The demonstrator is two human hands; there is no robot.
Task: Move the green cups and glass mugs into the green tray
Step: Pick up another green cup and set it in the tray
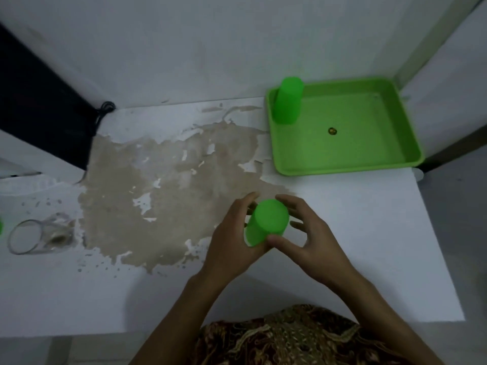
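Observation:
A green cup [267, 221] is held bottom-up above the white table, near its middle front. My left hand [234, 241] wraps its left side and my right hand [308, 233] grips its right side with thumb and fingers. The green tray [369, 164] lies at the back right of the table. Another green cup [287, 101] stands upside down in the tray's far left corner. A glass mug [31, 237] lies tipped on its side at the far left of the table.
A big worn beige patch [168, 185] covers the table's middle. A dark panel [39, 122] with a black cord [104, 109] stands at the back left. A sliver of green [1, 227] shows at the left edge. The table's right edge drops off below the tray.

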